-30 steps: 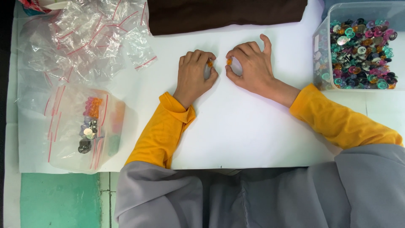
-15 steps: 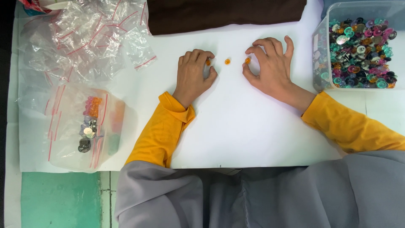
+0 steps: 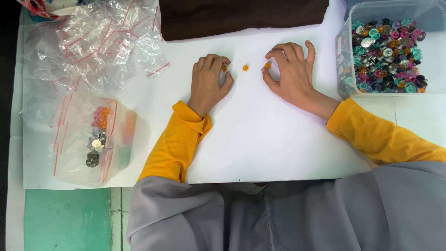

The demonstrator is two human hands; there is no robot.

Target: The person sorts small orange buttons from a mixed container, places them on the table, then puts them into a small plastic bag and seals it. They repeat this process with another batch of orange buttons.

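My left hand (image 3: 209,78) rests on the white table (image 3: 260,139), its fingers curled over a small orange button (image 3: 224,68). My right hand (image 3: 290,69) rests to the right with its fingertips pinching another small orange piece (image 3: 267,65). A third orange button (image 3: 245,68) lies loose on the table between the two hands, touched by neither. Both sleeves are yellow.
A clear plastic bin (image 3: 388,51) full of several coloured buttons stands at the right. A heap of clear zip bags (image 3: 93,42) lies at the left, above a clear tub (image 3: 95,139) holding filled bags. A dark brown cloth (image 3: 241,16) lies along the far edge.
My hands, close together a second ago, have drawn apart. The right hand moved right, and one orange button now lies alone on the table between them.
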